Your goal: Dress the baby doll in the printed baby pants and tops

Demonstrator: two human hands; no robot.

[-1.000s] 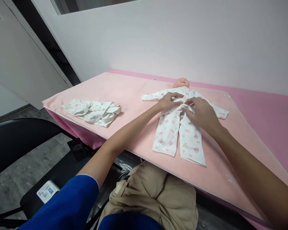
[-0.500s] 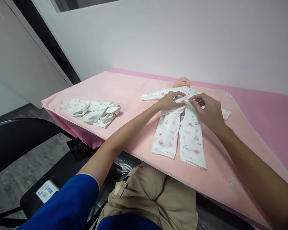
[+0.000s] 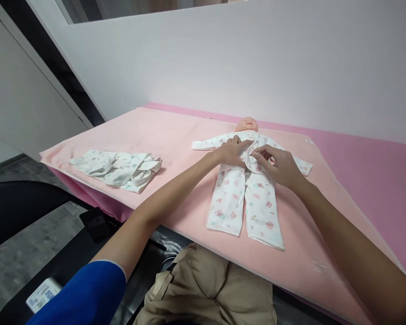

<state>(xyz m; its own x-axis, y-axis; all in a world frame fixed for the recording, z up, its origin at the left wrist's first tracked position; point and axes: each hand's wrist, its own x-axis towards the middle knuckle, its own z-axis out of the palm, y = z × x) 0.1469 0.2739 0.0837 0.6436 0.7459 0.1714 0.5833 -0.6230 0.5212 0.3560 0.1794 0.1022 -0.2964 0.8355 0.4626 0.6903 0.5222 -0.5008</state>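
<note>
**Fingers at the Front: Small Outfit Spread Beneath a Doll's Head**

A printed white outfit (image 3: 257,183) lies face up on a pink blanket (image 3: 169,131), on the right half of the table, the doll's head (image 3: 247,124) just beyond its collar. My left hand (image 3: 232,152) rests palm down over the front, fingers extended and spread. My right hand (image 3: 277,164) curls in opposite, thumb and fingertips drawn together at the front cloth; I cannot tell whether they grip it.

By my judgement the work is well along: both sleeves are stretched outward and both legs laid straight, while the front, rumpled between my hands, looks unfinished. Whether the doll's limbs fill the cloth, I cannot tell.

The leg hems point toward the table's near edge, above my lap (image 3: 206,280). To the left, open blanket separates the outfit from a bundled garment (image 3: 117,169); to the right, more blanket gives room. Beyond the head, a white wall (image 3: 257,58) bounds the reach.
</note>
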